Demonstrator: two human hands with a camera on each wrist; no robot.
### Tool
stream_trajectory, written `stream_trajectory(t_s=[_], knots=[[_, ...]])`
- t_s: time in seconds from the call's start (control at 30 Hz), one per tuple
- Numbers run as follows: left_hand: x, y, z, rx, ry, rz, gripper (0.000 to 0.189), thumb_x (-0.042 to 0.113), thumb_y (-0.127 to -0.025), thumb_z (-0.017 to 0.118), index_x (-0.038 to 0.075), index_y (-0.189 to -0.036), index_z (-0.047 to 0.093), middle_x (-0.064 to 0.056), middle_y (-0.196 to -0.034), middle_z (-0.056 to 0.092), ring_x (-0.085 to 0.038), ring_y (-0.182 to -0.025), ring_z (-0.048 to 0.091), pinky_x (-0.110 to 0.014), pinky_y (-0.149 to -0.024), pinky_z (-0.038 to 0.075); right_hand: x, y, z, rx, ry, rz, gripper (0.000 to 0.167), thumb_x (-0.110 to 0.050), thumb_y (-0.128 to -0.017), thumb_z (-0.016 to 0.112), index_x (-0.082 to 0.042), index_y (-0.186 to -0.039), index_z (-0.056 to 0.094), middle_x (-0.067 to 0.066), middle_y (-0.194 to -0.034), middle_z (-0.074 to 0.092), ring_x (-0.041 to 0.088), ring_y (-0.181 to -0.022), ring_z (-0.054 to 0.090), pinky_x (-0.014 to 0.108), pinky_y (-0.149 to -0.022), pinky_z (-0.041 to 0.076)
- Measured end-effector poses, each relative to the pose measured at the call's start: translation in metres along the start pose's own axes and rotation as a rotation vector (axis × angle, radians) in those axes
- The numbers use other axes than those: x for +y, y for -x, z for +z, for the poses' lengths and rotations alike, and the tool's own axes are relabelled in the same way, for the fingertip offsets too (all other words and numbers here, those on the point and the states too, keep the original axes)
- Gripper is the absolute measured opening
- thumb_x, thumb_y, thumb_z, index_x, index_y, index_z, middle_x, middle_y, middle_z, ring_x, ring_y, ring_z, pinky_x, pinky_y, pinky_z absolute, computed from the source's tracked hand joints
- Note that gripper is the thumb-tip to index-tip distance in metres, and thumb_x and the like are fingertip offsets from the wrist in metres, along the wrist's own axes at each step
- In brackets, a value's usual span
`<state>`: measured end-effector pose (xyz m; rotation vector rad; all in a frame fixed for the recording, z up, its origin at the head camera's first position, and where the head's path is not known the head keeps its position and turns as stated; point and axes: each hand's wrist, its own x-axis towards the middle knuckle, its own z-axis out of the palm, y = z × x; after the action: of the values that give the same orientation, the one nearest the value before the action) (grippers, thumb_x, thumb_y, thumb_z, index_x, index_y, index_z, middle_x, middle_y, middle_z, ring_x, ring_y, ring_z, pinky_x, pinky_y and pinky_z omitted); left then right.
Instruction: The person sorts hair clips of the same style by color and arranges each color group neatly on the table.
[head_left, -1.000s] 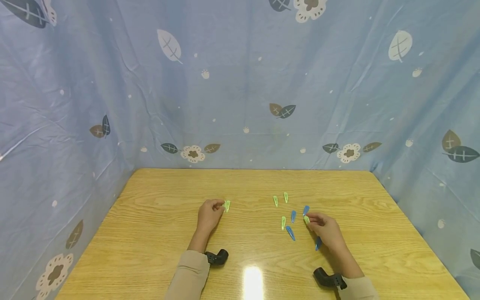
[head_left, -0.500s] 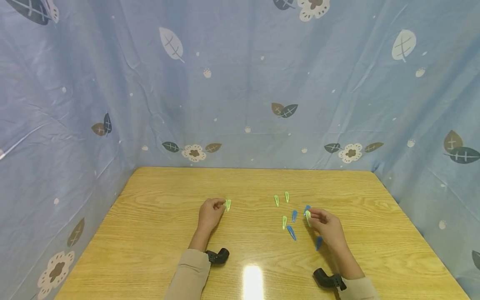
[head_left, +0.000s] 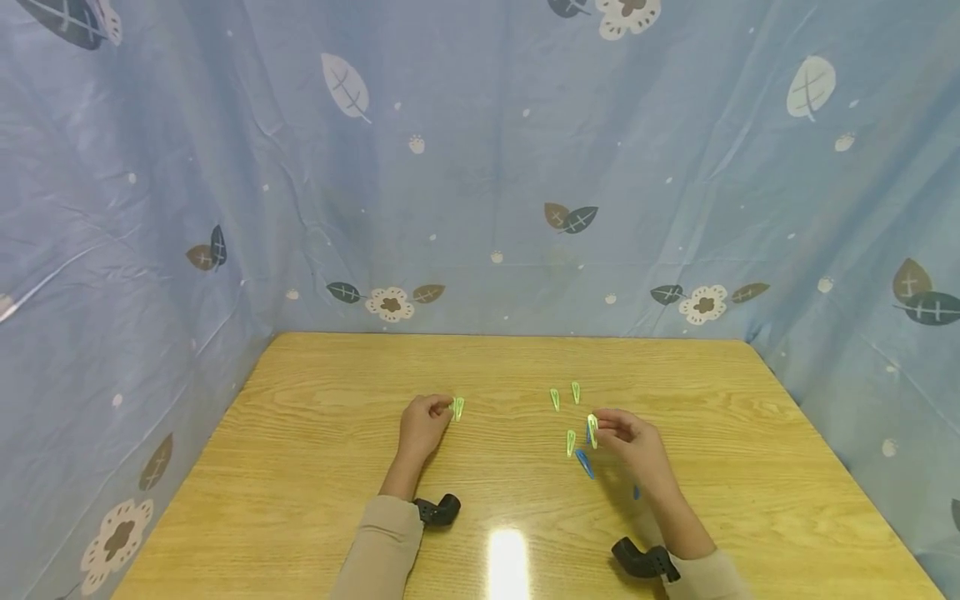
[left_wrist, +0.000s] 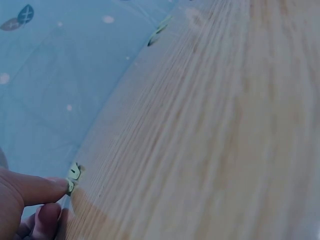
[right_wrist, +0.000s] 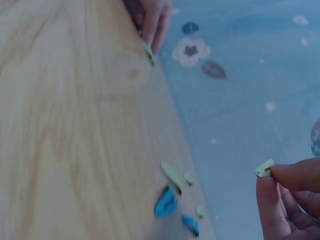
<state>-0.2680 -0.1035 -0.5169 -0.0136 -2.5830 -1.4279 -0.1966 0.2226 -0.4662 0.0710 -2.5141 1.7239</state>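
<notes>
My left hand (head_left: 423, 429) rests at the left of the table, one straight finger touching a green snap hair clip (left_wrist: 70, 186). A second green clip (head_left: 460, 408) lies right beside it. Over the right-hand group, my right hand (head_left: 636, 450) pinches another green hair clip (right_wrist: 265, 168) between thumb and index finger, raised above the table. Beneath and around it lie green clips (head_left: 571, 443) and blue clips (head_left: 585, 464). One blue clip (head_left: 637, 492) shows only partly beside the right wrist; another is hidden behind the hand.
Two green clips (head_left: 576, 392) lie farther back on the wooden table (head_left: 337, 375). A blue patterned curtain (head_left: 450, 167) encloses the table's back and sides. Each wrist wears a black camera mount (head_left: 438, 510).
My right hand has lifted a green clip off the table and carried it left, over the blue clips. The left hand stays in place at its green clips.
</notes>
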Motion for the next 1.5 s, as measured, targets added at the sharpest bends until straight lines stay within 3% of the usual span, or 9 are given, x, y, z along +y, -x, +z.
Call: stream_trajectory(t_s=[0.33,0.87,1.03,1.17,1.27,1.5], knots=[[-0.001,-0.001,0.0,-0.006,-0.012,-0.005,0.016,0.006,-0.085,0.068,0.003,-0.101,0.073,-0.003,-0.08,0.056,-0.016,-0.072,0.049,-0.029,-0.065,0.042,-0.02,-0.009,0.036,-0.058,-0.068,-0.026,0.03,-0.003,-0.088,0.066,0.006,-0.116,0.063,0.016,-0.104,0.063,0.017,-0.09,0.06,0.018,-0.076,0.05],[-0.002,0.001,0.003,-0.007,-0.013,0.003,0.018,0.006,-0.085,0.068,0.003,-0.102,0.072,-0.003,-0.081,0.056,-0.015,-0.071,0.049,-0.028,-0.063,0.042,-0.032,-0.031,0.121,-0.107,-0.108,-0.012,0.023,-0.001,-0.085,0.068,0.002,-0.109,0.067,0.01,-0.096,0.065,0.02,-0.087,0.061,0.023,-0.071,0.05],[-0.003,0.001,0.003,-0.006,-0.016,0.0,0.018,0.006,-0.085,0.069,0.003,-0.102,0.072,-0.003,-0.081,0.056,-0.015,-0.071,0.048,-0.028,-0.063,0.042,-0.046,-0.034,0.133,-0.132,-0.111,-0.012,0.024,0.002,-0.086,0.065,0.009,-0.11,0.065,0.02,-0.098,0.065,0.026,-0.089,0.062,0.026,-0.073,0.052],[-0.002,0.001,0.002,-0.009,-0.013,-0.008,0.019,0.007,-0.086,0.069,0.003,-0.104,0.072,-0.003,-0.082,0.056,-0.015,-0.071,0.048,-0.028,-0.063,0.042,-0.041,-0.043,0.146,-0.148,-0.132,0.001,0.025,0.002,-0.086,0.064,0.01,-0.11,0.064,0.02,-0.098,0.063,0.025,-0.087,0.062,0.028,-0.072,0.053],[-0.001,0.002,0.002,-0.013,-0.006,-0.021,0.019,0.008,-0.086,0.069,0.004,-0.104,0.072,-0.003,-0.083,0.055,-0.015,-0.072,0.048,-0.027,-0.063,0.042,-0.021,-0.055,0.159,-0.132,-0.124,0.014,0.025,-0.001,-0.085,0.066,0.005,-0.109,0.066,0.013,-0.096,0.064,0.018,-0.084,0.061,0.026,-0.071,0.052],[0.0,0.001,0.001,-0.011,-0.008,-0.025,0.019,0.008,-0.086,0.069,0.004,-0.104,0.072,-0.004,-0.082,0.056,-0.016,-0.072,0.048,-0.028,-0.063,0.042,-0.018,-0.067,0.174,-0.099,-0.103,0.068,0.023,0.001,-0.084,0.067,0.005,-0.107,0.067,0.012,-0.093,0.065,0.018,-0.083,0.06,0.024,-0.067,0.05]])
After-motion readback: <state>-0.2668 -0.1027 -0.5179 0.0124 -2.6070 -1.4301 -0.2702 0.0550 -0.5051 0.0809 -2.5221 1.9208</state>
